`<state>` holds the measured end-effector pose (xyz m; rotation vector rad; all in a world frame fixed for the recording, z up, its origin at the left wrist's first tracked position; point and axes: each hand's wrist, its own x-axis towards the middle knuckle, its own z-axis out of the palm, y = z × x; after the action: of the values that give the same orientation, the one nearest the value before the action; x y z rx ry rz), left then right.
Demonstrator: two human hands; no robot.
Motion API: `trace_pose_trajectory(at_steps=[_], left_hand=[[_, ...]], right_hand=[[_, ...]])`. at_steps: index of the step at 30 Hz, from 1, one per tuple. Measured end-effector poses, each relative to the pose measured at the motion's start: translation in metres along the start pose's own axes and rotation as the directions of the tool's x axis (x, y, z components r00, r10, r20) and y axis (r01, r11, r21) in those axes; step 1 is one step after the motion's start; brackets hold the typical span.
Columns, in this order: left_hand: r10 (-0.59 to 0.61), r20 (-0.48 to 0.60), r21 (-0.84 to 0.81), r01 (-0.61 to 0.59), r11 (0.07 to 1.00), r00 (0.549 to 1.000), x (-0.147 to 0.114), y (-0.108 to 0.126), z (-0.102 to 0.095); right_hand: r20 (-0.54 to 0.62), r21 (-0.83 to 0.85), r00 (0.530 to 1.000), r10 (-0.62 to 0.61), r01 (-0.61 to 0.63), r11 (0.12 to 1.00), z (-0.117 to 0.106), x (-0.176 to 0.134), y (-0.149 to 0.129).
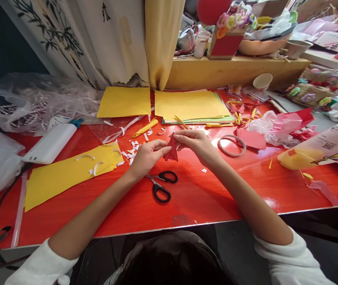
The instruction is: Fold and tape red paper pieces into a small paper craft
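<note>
A small folded piece of red paper [171, 149] with a pointed top is held up between both hands over the red table. My left hand [147, 155] pinches its left side between thumb and fingers. At its upper right, the fingertips of my right hand [197, 144] close on the tip. Black-handled scissors [162, 185] lie just below the hands, with part of the blades hidden behind my left wrist. White paper scraps [131, 152] are scattered beside my left hand. To the right of my right hand lies a roll of tape [232, 145].
Yellow sheets [124, 102] and a stack of coloured paper [191, 105] lie at the back. Yellow strips [68, 174] and a white power bank [50, 143] are at left. A drink cup [320, 144], red paper squares [251, 138] and crumpled pink tissue [278, 126] are at right.
</note>
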<state>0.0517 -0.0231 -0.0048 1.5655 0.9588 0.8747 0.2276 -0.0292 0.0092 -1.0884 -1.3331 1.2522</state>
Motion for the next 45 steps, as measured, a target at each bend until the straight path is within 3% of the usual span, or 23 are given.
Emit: trace_pose_trajectory(at_steps=[13,21,30,45], left_hand=[[0.035,0.038,0.077,-0.037,0.996,0.999,-0.0017,-0.0011,0.0013],[0.033,0.045,0.074,-0.036,0.997,0.998,-0.0018,-0.0003,0.0011],[0.046,0.054,0.141,-0.053,0.989,0.997,-0.0037,0.003,0.0025],[0.049,0.019,0.155,-0.051,0.987,0.999,-0.0017,-0.0024,0.0018]], right_hand=[[-0.067,-0.073,0.995,-0.079,0.074,0.995,0.0032,-0.0005,0.0024],[-0.031,0.032,0.999,0.012,-0.011,0.999,-0.0008,0.0011,0.0019],[-0.012,-0.07,1.0,-0.003,0.002,0.998,-0.0018,0.0,-0.0016],[-0.011,0.025,0.999,0.044,-0.044,0.999,-0.0045,0.0011,0.0001]])
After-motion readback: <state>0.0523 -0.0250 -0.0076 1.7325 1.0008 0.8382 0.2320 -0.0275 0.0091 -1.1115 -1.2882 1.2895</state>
